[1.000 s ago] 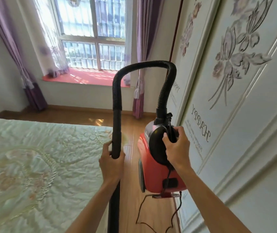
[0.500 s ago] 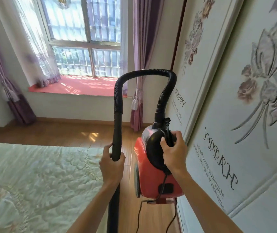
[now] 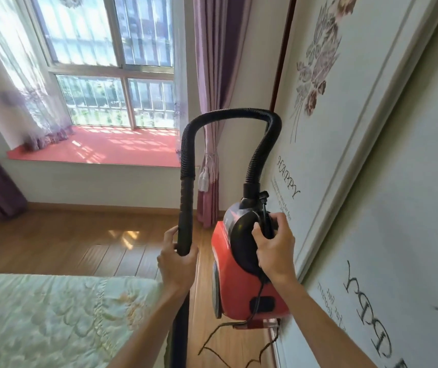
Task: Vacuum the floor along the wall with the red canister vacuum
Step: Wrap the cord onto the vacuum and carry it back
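The red canister vacuum [image 3: 241,285] (rigid, likely weighty) is gripped at its handle [image 3: 265,217] by the right hand [image 3: 273,252]; the stiff wand [image 3: 186,208], at nine o'clock, is clasped by the left hand [image 3: 178,265].

Red canister vacuum [image 3: 241,282] with black hose [image 3: 228,114], purple curtains [image 3: 212,75], red window sill [image 3: 111,150], pale green quilted bed [image 3: 53,320], white wall [image 3: 372,128] with purple-grey flowers
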Demonstrator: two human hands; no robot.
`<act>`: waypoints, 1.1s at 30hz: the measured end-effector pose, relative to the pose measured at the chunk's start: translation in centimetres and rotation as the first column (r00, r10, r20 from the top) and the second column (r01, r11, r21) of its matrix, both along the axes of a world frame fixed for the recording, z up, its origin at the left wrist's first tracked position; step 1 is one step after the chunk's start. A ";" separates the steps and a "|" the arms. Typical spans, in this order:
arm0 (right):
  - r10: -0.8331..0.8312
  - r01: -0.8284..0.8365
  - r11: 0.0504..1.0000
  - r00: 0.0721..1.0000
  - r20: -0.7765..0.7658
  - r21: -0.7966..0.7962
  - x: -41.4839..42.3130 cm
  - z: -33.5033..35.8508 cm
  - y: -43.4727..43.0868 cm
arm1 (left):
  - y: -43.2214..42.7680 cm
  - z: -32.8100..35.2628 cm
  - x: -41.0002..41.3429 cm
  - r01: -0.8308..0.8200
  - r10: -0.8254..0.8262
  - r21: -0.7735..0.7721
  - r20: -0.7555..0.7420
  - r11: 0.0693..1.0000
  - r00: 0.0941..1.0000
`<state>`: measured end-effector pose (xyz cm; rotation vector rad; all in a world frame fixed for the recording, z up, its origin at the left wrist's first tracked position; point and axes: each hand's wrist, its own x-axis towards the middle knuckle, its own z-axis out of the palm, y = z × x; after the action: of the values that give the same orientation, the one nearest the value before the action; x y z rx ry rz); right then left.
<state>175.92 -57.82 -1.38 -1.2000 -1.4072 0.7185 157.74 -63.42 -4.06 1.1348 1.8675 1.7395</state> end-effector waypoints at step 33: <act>-0.090 0.138 0.945 0.981 0.170 -0.296 -5.5 -18.9 47.9 | 50.0 -20.2 -5.6 0.049 -0.048 -0.278 0.012 0.959 0.999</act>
<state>170.40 -9.88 -20.32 -1.5976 -1.3713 0.7967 152.14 -13.45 -24.29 1.0543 1.9867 1.3966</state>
